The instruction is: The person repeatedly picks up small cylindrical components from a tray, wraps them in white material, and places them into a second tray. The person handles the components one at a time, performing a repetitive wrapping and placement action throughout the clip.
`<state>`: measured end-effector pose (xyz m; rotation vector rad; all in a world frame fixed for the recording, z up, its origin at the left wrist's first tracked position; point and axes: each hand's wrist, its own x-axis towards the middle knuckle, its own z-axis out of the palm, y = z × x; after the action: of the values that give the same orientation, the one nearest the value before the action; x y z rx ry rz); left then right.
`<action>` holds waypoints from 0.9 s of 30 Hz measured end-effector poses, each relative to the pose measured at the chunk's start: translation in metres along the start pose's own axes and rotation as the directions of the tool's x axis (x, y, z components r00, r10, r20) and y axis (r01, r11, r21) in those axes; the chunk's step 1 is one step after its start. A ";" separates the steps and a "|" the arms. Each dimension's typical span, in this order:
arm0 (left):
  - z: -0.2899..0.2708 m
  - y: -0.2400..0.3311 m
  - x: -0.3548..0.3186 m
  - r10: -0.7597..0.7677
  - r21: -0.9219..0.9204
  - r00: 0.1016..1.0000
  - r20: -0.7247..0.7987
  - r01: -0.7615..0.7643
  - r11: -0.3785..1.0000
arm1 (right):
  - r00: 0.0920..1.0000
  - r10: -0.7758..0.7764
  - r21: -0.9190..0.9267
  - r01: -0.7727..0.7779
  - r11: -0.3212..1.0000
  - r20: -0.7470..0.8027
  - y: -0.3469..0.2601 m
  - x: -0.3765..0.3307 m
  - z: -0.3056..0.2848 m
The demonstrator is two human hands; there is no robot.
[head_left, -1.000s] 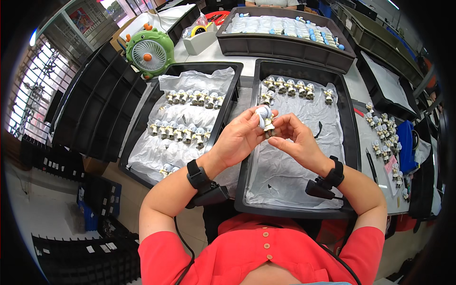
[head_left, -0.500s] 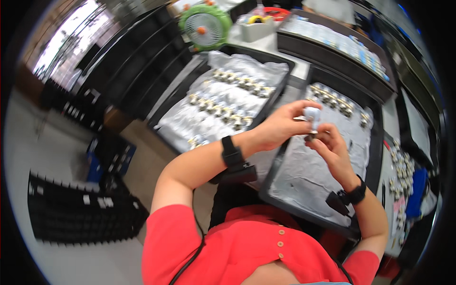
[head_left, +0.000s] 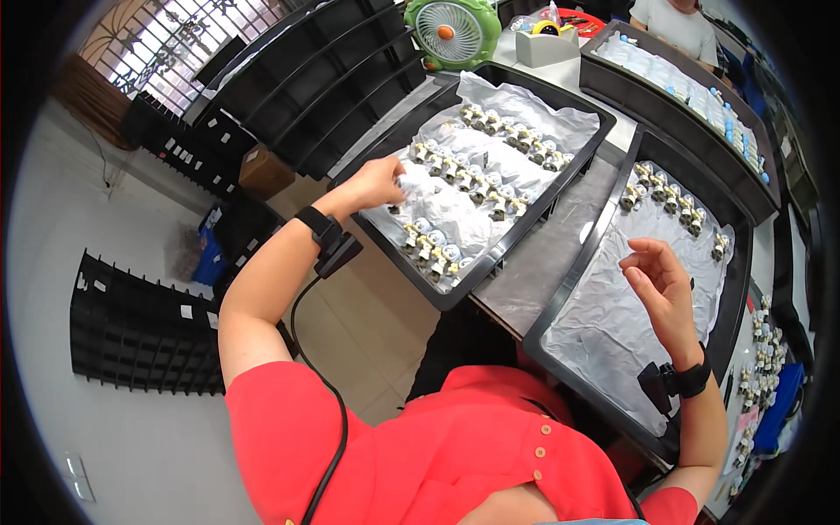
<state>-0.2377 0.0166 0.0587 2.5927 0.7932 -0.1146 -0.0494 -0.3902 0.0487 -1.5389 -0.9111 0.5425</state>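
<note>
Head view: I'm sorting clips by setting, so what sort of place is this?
Most likely a small assembly or packing workshop. Black trays lined with plastic sheet hold rows of small metal parts, more black trays are stacked beside the bench, and the left hand reaches into one tray.

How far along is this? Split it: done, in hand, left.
Done: one row of small parts lines the far edge of the right tray. In hand: the left hand grips a white part over the left tray; the right hand hovers open, empty. Left, probably: several rows fill the left tray, and most of the right tray's liner is bare.
</note>
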 end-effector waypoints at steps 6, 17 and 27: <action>0.022 -0.020 0.012 -0.055 0.236 0.957 0.285 -0.015 0.972 | 1.000 0.014 -0.132 -0.014 0.991 -0.008 0.010 0.000 0.002; 0.027 -0.031 0.022 0.024 -0.071 0.903 0.430 0.007 0.997 | 0.966 0.221 -0.482 -0.131 0.866 0.135 0.027 0.034 -0.028; -0.021 0.038 -0.014 0.248 -0.089 0.954 0.170 -0.236 0.968 | 0.986 0.030 -0.784 -0.147 0.603 -0.162 0.105 0.127 -0.052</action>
<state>-0.2296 -0.0101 0.0946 2.5471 0.4037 -0.2405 0.0909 -0.3189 -0.0235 -2.4195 -1.0374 0.0554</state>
